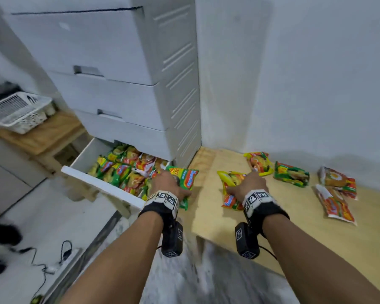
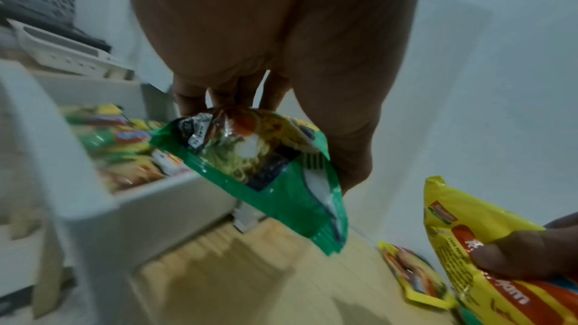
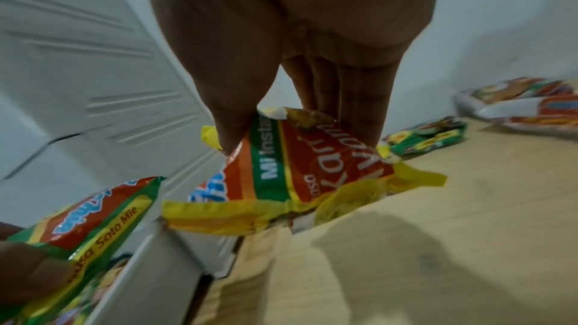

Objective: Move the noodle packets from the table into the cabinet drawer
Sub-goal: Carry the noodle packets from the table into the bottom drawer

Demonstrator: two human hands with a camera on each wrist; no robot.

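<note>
My left hand (image 1: 167,187) grips a green noodle packet (image 1: 184,182) (image 2: 266,172) in the air by the open bottom drawer (image 1: 101,185) of the white cabinet (image 1: 123,80); the drawer holds several packets. My right hand (image 1: 247,187) pinches a yellow and red noodle packet (image 1: 230,189) (image 3: 300,177), lifted off the wooden table (image 1: 294,220). Further right on the table lie a yellow packet (image 1: 259,162), a green packet (image 1: 291,177) and two red and white packets (image 1: 338,182) (image 1: 336,208).
A white wall stands right behind the table. Left of the cabinet a white dish rack (image 1: 15,111) sits on a low wooden stand (image 1: 42,134). Cables (image 1: 42,260) trail over the floor at lower left.
</note>
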